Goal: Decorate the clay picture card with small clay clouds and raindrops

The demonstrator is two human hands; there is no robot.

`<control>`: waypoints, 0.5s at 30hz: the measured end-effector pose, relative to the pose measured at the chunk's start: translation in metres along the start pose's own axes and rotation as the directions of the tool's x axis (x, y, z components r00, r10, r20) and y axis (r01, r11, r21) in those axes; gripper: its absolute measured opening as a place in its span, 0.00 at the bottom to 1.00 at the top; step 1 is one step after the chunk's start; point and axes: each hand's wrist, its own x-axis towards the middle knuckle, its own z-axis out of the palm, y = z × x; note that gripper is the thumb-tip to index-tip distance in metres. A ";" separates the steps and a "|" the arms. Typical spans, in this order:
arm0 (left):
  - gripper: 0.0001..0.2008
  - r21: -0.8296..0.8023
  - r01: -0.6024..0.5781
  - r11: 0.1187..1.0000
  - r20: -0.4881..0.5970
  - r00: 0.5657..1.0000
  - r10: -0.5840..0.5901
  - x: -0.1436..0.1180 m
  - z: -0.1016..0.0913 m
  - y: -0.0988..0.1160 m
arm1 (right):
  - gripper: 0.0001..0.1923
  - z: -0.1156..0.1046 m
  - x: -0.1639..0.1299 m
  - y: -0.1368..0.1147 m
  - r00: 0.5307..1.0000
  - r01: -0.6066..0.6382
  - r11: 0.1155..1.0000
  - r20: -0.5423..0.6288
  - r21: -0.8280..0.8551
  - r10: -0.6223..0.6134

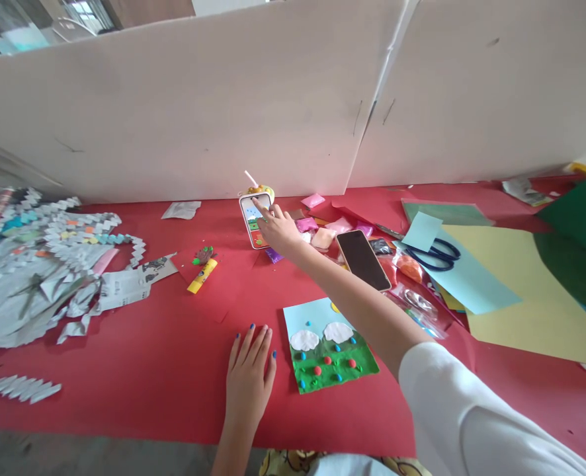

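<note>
My right hand [278,228] reaches far across the red table [139,357], its forefinger touching the lit screen of a propped-up phone [254,221]. My left hand [247,380] lies flat on the table, fingers together, holding nothing, just left of a clay picture card [327,354] with white clouds, green ground and small red and blue dots. A second phone [363,260] with a dark screen lies beside my right forearm.
Small clay packets [323,231] lie around the propped phone. A yellow glue stick [202,276] lies to the left. Folded paper strips [40,264] pile at far left. Scissors [434,254] and coloured paper sheets [516,291] lie at right. A white cardboard wall [198,112] backs the table.
</note>
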 end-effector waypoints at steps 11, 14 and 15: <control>0.25 -0.023 -0.009 1.000 -0.011 1.000 0.009 0.000 0.000 0.000 | 0.18 0.001 -0.001 -0.004 1.000 0.008 1.000 -0.003 0.015 -0.008; 0.24 -0.025 -0.011 1.000 -0.006 1.000 0.011 0.001 -0.001 0.000 | 0.19 0.001 0.003 -0.003 1.000 -0.002 1.000 -0.003 0.018 0.002; 0.24 -0.026 -0.010 1.000 -0.004 1.000 0.010 0.001 -0.001 0.000 | 0.19 0.001 0.003 -0.003 1.000 -0.004 1.000 -0.003 0.018 0.004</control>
